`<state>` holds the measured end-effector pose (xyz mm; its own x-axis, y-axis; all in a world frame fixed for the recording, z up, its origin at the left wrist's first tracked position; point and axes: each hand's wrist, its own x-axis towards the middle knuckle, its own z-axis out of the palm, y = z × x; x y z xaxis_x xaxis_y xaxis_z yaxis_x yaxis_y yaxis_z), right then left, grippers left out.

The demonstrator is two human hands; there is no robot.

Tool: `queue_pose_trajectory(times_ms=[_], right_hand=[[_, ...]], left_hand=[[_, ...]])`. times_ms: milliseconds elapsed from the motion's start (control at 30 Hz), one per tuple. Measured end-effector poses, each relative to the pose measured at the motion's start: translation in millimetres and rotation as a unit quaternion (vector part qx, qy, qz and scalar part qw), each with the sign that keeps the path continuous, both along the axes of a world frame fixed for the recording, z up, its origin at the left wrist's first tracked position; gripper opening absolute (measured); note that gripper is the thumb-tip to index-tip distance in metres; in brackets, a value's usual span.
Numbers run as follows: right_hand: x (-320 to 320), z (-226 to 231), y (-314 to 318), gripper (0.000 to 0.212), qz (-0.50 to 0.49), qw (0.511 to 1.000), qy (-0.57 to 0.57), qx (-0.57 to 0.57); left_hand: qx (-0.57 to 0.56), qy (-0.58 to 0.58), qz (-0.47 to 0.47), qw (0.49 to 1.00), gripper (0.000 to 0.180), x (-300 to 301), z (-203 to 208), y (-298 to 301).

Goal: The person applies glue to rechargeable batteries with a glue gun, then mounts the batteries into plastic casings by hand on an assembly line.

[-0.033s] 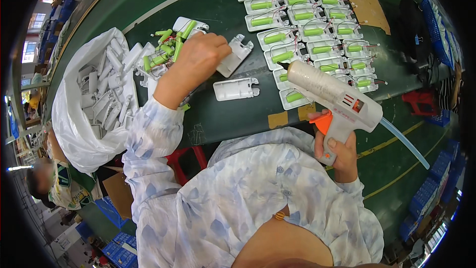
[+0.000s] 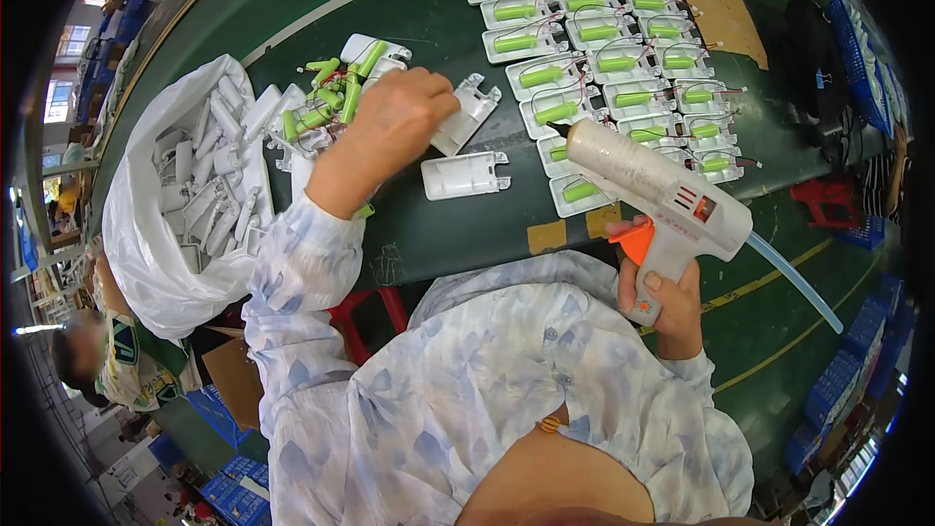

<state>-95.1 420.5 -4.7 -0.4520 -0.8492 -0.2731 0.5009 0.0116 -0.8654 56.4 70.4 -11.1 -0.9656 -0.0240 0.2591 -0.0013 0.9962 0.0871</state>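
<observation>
My left hand (image 2: 404, 117) is closed with its fingertips at the left edge of a white plastic shell (image 2: 470, 115); the hand hides the gripped edge. Just below, a second white shell (image 2: 466, 176) lies flat on the dark green table. My right hand (image 2: 672, 302) wraps round the handle of a white hot glue gun (image 2: 672, 190) with an orange trigger. Its dark nozzle points up-left, over the nearest shells, and a pale glue stick (image 2: 797, 273) sticks out of the back. Behind my left hand lies a heap of green battery cells (image 2: 336, 97) with wires.
Rows of white shells holding green cells (image 2: 614, 63) fill the table's far middle. A white bag (image 2: 136, 224) of plastic parts stands at the left. A cardboard sheet (image 2: 716, 5) lies at the far right, blue crates (image 2: 838, 380) farther right. A person (image 2: 127, 360) is at the lower left.
My left hand and the white shell at its fingertips have shifted slightly toward me and to the right. The glue gun in my right hand has stayed practically still.
</observation>
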Motion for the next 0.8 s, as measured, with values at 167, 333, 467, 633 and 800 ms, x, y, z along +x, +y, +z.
queue_pose_trajectory(times_ms=[167, 333, 467, 633, 800], right_hand=[[-3.5, -4.8, -3.6, 0.069, -0.015, 1.000, -0.003, -0.009], [-5.2, -1.5, -12.2, 0.061, 0.012, 0.999, -0.014, -0.037], [-2.7, -2.3, -13.1, 0.061, 0.018, 0.999, -0.012, -0.035], [-3.9, -2.7, -11.5, 0.061, 0.015, 0.999, -0.014, -0.036], [-1.6, 0.6, -15.9, 0.062, 0.011, 1.000, -0.005, -0.018]], left_hand=[[0.065, 0.018, 0.070, 0.995, 0.023, 12.1, 12.8, 40.9], [0.034, -0.019, 0.122, 0.992, 0.028, 15.2, 6.0, 56.1], [0.057, 0.021, 0.129, 0.990, 0.026, 7.2, -9.9, 63.0], [0.096, 0.053, 0.075, 0.991, 0.026, 6.2, -17.2, 75.1], [0.109, 0.050, 0.015, 0.993, 0.026, 10.6, -16.7, 73.6]])
